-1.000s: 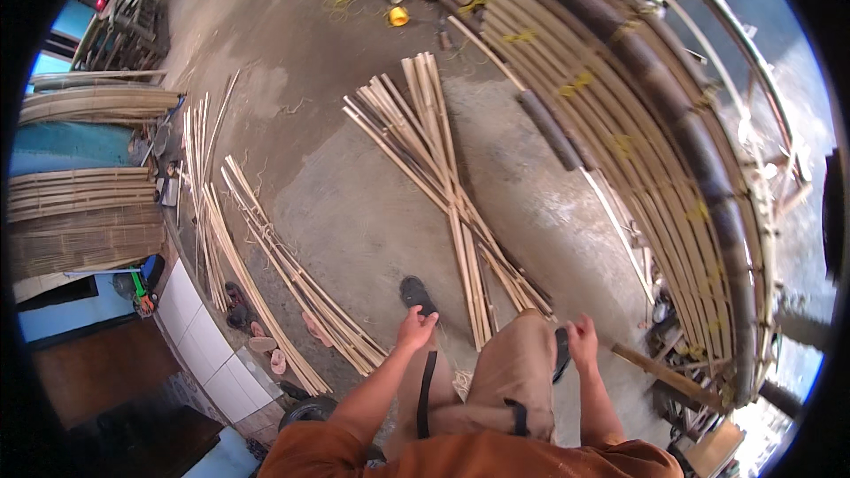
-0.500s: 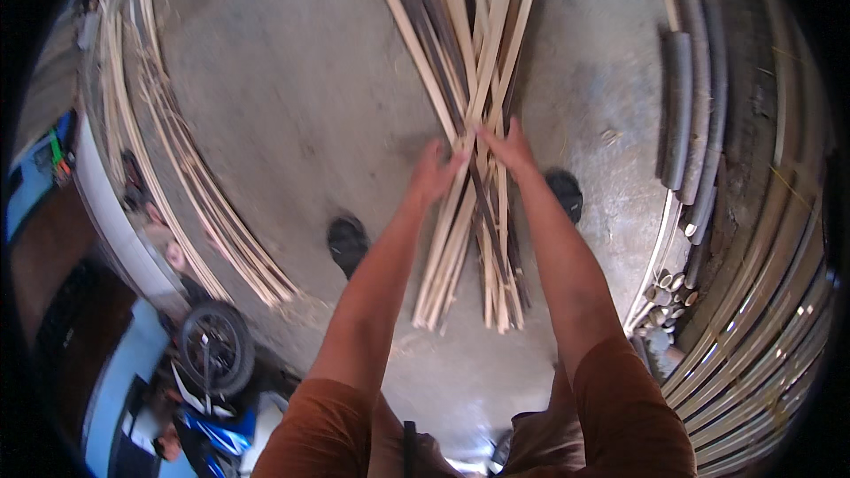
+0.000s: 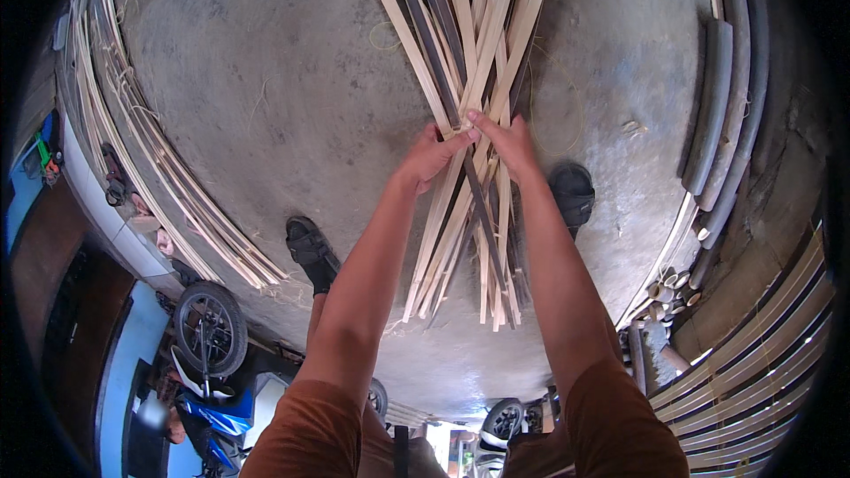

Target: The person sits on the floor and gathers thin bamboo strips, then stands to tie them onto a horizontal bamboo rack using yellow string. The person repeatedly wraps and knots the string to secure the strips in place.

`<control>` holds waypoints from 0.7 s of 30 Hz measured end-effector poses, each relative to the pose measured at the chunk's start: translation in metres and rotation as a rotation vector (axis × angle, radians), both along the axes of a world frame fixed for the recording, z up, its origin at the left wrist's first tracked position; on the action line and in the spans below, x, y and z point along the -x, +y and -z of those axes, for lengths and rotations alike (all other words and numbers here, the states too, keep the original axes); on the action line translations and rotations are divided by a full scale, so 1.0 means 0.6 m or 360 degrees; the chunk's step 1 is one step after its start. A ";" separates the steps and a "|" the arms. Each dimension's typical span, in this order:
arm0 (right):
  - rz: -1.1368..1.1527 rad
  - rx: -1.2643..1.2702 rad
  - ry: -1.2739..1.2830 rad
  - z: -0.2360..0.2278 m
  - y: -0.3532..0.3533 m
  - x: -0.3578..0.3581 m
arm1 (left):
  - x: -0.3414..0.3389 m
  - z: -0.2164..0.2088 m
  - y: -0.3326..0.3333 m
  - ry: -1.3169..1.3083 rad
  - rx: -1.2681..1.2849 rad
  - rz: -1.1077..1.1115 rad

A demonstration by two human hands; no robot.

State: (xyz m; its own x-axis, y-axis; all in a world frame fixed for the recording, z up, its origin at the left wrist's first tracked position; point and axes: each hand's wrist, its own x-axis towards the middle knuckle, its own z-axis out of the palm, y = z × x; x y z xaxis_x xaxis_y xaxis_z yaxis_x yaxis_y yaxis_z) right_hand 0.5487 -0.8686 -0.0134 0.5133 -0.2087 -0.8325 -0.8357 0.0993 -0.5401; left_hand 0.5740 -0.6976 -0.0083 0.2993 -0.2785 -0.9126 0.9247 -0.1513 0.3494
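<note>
Between my feet, a bundle of bamboo strips (image 3: 478, 62) crosses at its middle and fans out at both ends. Most strips are pale; several are dark. My left hand (image 3: 431, 155) grips the bundle from its left side at the crossing, thumb over the top. From the right side my right hand (image 3: 509, 143) holds the same spot, its thumb lying across the strips close to the left thumb. Both hands' fingers curl beneath the bundle and are partly hidden. The bundle's near ends reach down between my forearms.
More long strips (image 3: 181, 173) lie on the concrete floor (image 3: 266, 62) at the left. Bamboo poles (image 3: 708, 124) line the right side, by a slatted bamboo structure (image 3: 753, 345). A blue motorcycle (image 3: 212, 416) stands at lower left. My dark sandals (image 3: 308, 243) flank the bundle.
My hands have closed further around the crossing, thumbs now nearly meeting on top. The bundle's near ends have shifted slightly. My left foot appears farther left.
</note>
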 end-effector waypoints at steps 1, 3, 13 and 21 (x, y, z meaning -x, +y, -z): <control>0.0078 -0.0166 -0.0079 -0.012 0.002 -0.006 | 0.004 -0.003 0.000 0.0017 -0.0024 -0.0063; 0.0184 -0.0139 -0.0125 0.008 -0.002 0.008 | 0.013 0.012 -0.002 0.0035 -0.0066 -0.0041; -0.0149 -0.0106 0.0190 -0.026 0.010 0.018 | 0.031 -0.037 0.043 0.0198 0.0315 -0.0015; -0.0394 -0.0218 0.0035 -0.182 0.237 0.124 | 0.177 -0.161 0.285 0.0131 0.0076 0.0035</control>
State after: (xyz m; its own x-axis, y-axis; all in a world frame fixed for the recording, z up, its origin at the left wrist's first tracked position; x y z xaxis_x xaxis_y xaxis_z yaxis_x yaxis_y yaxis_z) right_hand 0.4741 -0.7266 0.0959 0.5164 0.0357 -0.8556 -0.8548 -0.0386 -0.5175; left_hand 0.4680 -0.5269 0.0883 0.2171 -0.3278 -0.9195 0.9472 -0.1570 0.2796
